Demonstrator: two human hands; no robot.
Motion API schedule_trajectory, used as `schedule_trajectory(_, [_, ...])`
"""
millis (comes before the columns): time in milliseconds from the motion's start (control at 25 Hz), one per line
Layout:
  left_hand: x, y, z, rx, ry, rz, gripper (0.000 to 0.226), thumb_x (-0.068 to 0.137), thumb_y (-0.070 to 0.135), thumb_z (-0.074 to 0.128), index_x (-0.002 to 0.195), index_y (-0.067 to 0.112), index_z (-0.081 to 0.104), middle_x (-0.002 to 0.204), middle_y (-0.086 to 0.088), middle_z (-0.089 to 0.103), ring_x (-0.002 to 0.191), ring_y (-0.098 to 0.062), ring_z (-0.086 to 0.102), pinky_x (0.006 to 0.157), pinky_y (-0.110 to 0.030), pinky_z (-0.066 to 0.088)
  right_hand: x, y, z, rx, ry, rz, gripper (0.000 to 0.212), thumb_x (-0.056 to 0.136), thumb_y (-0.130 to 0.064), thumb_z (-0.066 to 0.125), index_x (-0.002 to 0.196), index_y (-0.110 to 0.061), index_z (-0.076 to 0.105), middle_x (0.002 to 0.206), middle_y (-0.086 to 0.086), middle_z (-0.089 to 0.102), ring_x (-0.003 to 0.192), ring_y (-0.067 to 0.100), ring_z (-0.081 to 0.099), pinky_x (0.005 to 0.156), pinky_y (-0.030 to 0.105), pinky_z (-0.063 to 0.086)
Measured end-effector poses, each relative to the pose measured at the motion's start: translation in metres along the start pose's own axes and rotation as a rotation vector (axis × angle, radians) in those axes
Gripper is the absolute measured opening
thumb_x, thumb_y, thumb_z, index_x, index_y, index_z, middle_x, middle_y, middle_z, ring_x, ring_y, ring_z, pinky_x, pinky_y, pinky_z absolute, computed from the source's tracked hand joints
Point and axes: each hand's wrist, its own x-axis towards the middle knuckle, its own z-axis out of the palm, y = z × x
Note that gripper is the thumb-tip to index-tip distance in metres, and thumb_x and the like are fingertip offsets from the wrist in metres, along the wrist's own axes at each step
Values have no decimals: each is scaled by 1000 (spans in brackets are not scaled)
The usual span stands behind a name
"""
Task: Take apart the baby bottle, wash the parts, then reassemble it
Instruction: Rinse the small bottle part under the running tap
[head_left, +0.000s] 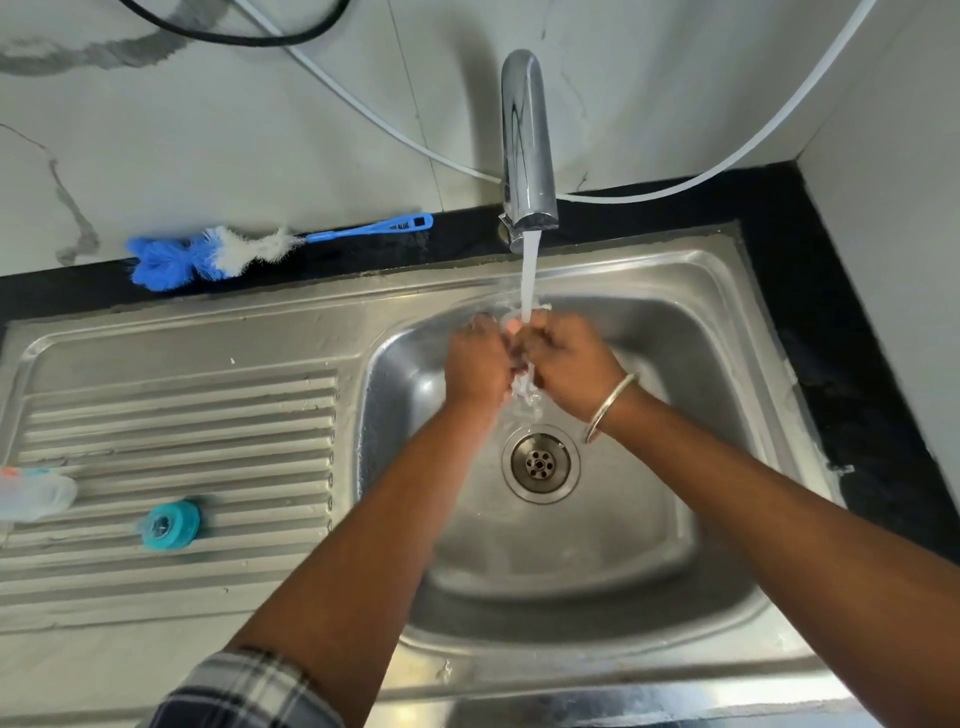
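Both hands are bunched together right under the running tap (529, 150), over the sink bowl (691, 364). The left hand (480, 361) and right hand (569, 364) have their fingers curled in toward each other, and there's something small and clear pinched between them with the water stream (530, 275) hitting it. It looks like a bottle part, but honestly I can't tell which one, it's mostly hidden by the fingers and the splashing. The drain (540, 463) sits just below the hands.

Well off to the left of the left hand, on the ribbed draining board (176, 415), there's a teal bottle ring (170, 525), and further left the clear bottle body (36, 496) lies at the frame edge. Up behind the left hand, a blue and white bottle brush (223, 254) lies on the black counter (831, 291). There's a metal bangle (610, 408) on the right wrist.
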Motion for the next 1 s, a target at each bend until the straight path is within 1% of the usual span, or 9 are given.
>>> schedule_trajectory(80, [-2,15,-8,-129,-164,-349,38,104,32,31,78,19,55,60,0,49,44,-8,39,39,-19,26,2,11,-5,-357,10,-330,33,100,-30,42,77,-14,60,69,1,58,61,9,56,58,25,46])
schedule_trajectory(200, [-4,17,-4,-260,-197,-338,36,102,37,36,77,22,56,58,2,49,46,-8,36,42,-19,26,7,21,1,-411,80,-273,35,98,-35,46,69,-16,55,85,3,44,72,10,44,62,21,40])
schedule_trajectory(280, [-3,12,-4,-523,-212,-345,35,100,31,38,74,17,57,55,3,49,46,-10,41,45,-21,32,5,24,-1,-424,-19,-349,34,89,-39,55,74,-12,67,93,4,39,83,12,41,67,18,42])
schedule_trajectory(400, [-4,0,-10,-638,-405,-388,36,97,31,33,81,10,58,62,-3,51,40,-8,43,37,-17,32,13,21,-40,-684,-225,-555,35,74,-55,65,96,-30,75,120,7,44,108,19,45,82,31,46])
schedule_trajectory(520, [-6,0,-8,-611,-480,-394,35,95,37,40,82,12,60,61,-1,54,39,-5,42,34,-14,32,22,10,-61,-884,-205,-538,40,75,-59,59,107,-37,69,135,4,41,114,21,48,80,38,50])
schedule_trajectory(640, [0,11,-3,-695,-373,-246,24,94,31,48,87,13,62,64,-2,58,47,-10,49,42,-19,38,2,12,-34,-678,-54,-413,29,76,-41,65,96,-23,74,126,4,44,97,16,53,74,36,53])
schedule_trajectory(760, [0,5,5,-532,-245,-113,23,97,25,45,83,14,60,65,1,59,59,-14,54,53,-26,41,-17,20,-5,-370,1,-198,22,75,-29,67,93,-18,75,122,1,43,103,12,51,82,25,48])
schedule_trajectory(880, [-5,-3,8,-525,-304,-38,26,98,22,41,84,7,58,71,-5,60,68,-18,58,58,-27,48,-22,19,10,-201,89,-59,15,75,-12,67,90,-13,69,114,-3,41,97,3,50,77,13,44])
schedule_trajectory(1000, [-9,4,8,-500,-257,-95,31,99,26,41,81,11,60,70,-4,62,65,-15,60,58,-28,50,-31,13,19,-206,161,-72,13,71,-19,62,83,-21,61,110,-4,40,93,-7,47,71,12,44])
